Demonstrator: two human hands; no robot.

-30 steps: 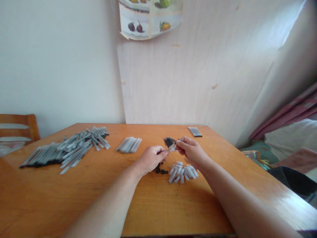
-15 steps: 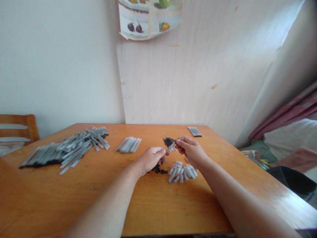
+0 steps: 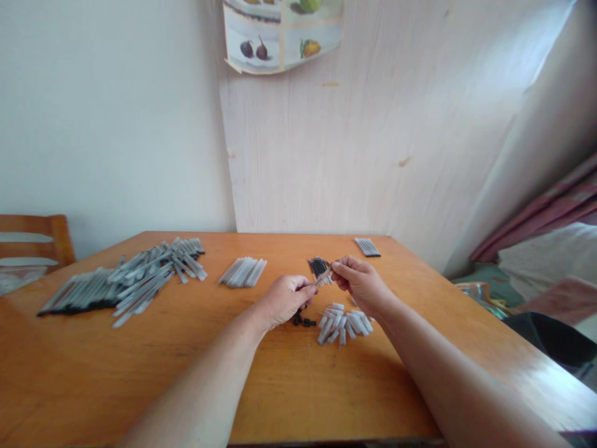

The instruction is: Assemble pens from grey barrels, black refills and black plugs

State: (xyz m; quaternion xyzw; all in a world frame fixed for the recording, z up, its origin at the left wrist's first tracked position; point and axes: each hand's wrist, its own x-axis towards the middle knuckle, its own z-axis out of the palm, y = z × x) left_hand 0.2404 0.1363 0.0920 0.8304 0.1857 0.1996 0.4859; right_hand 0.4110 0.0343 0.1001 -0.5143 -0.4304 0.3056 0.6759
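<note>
Over the middle of the table, my left hand (image 3: 291,298) pinches the near end of a slim, pale pen barrel (image 3: 323,278) between thumb and fingers. At the barrel's far, dark end is my right hand (image 3: 352,277), its fingertips closed around it. Small black plugs (image 3: 305,322) lie partly hidden under my left hand. Below my right hand is a heap of short whitish caps (image 3: 342,323). Just behind the held barrel lies a bunch of thin dark sticks (image 3: 319,266), perhaps refills, with pale ends. What my fingertips cover cannot be made out.
A bundle of pale tubes (image 3: 243,272) lies left of my hands. Farther left spreads a large pile of black-ended tubes (image 3: 144,274). A neat row of pens (image 3: 367,247) rests at the back right. The wooden table (image 3: 280,398) meets the wall behind; a dark bin (image 3: 548,339) stands right.
My left hand has shifted very slightly up and right along the barrel, toward my right hand. Both hands keep their hold; the piles look unchanged.
</note>
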